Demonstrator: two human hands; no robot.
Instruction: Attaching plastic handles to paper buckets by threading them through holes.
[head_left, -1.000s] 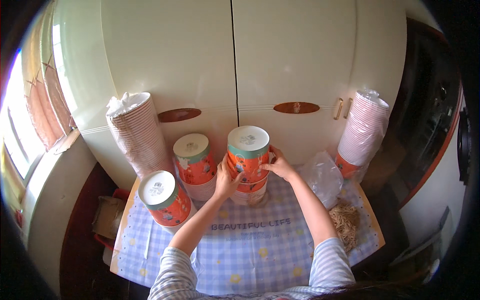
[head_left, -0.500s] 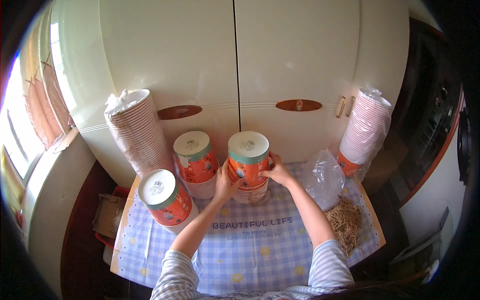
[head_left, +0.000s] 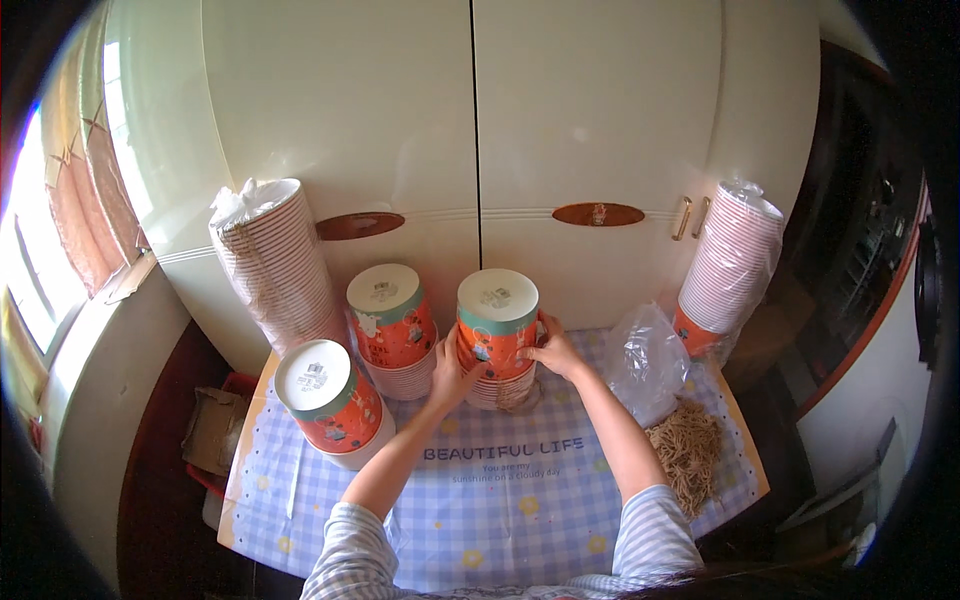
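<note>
An upside-down stack of orange paper buckets (head_left: 498,345) with a green band and white base stands at the middle of the table's far side. My left hand (head_left: 458,368) grips its left side and my right hand (head_left: 553,348) its right side, fingers curved round the wall. Just left is a second inverted stack of the same buckets (head_left: 393,335). Nearer me, at the left, stands a shorter inverted bucket stack (head_left: 335,405), tilted in the view by the lens.
Tall plastic-wrapped bucket stacks stand at the back left (head_left: 275,265) and back right (head_left: 728,265). A clear plastic bag (head_left: 648,360) and a heap of tan cords or strips (head_left: 688,450) lie at the right on the checked tablecloth (head_left: 500,520). A white cabinet (head_left: 390,110) rises behind.
The bucket stack between my hands sits very slightly lower in the picture. Both hands keep their hold, and the other stacks have stayed put.
</note>
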